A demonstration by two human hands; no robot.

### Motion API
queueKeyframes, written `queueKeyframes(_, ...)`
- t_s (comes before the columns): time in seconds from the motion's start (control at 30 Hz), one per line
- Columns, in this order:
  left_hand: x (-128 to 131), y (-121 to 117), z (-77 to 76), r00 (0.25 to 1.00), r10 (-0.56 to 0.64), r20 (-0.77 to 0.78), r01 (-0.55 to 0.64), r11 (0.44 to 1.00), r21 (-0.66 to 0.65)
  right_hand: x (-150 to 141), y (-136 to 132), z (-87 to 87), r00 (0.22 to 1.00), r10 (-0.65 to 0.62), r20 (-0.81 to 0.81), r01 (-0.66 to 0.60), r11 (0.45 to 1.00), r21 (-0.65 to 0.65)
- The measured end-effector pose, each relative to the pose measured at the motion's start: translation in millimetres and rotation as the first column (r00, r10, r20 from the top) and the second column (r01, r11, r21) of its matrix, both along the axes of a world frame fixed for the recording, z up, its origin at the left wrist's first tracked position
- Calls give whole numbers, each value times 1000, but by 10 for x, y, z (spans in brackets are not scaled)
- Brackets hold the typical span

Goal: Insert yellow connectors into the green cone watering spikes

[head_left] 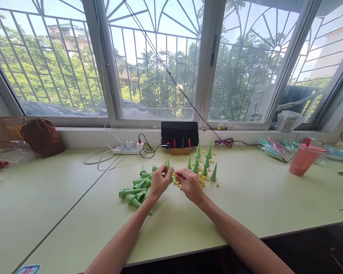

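My left hand [161,182] is closed around a green plastic spike [168,163], its pointed tip rising above the fingers and its lower part mostly hidden. Close beside it, my right hand [191,184] pinches a small yellow plastic piece [176,174] against the spike's side; whether it is fitted in cannot be seen. Loose green spikes [133,200] lie in a heap left of my left hand. Small yellow pieces [202,179] are scattered under and beyond my right hand. Behind them stand upright green spikes [208,151], some stacked, with yellow pieces sticking out sideways.
A dark tablet [179,131] leans at the window wall behind the spikes. To its left are a power strip [127,149] and cables. A pink cup [305,160] with a straw stands right, near packaged items [274,150]. A brown drawstring bag [42,137] sits far left.
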State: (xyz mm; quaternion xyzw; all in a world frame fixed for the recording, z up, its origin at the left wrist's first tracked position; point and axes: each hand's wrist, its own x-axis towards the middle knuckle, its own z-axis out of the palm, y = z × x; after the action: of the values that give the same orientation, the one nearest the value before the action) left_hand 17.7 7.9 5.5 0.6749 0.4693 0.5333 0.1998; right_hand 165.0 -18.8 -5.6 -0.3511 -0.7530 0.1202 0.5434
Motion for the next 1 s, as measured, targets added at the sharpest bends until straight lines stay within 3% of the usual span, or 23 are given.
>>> queueKeyframes(0.33,-3,25,-68,997,19,-78,-15,998,58,-11,19,-27,998,54,-36,-58,991,-119)
queueKeyframes(1.0,7,-18,-68,994,11,-109,-7,999,36,-10,9,-29,997,41,61,-28,979,-203)
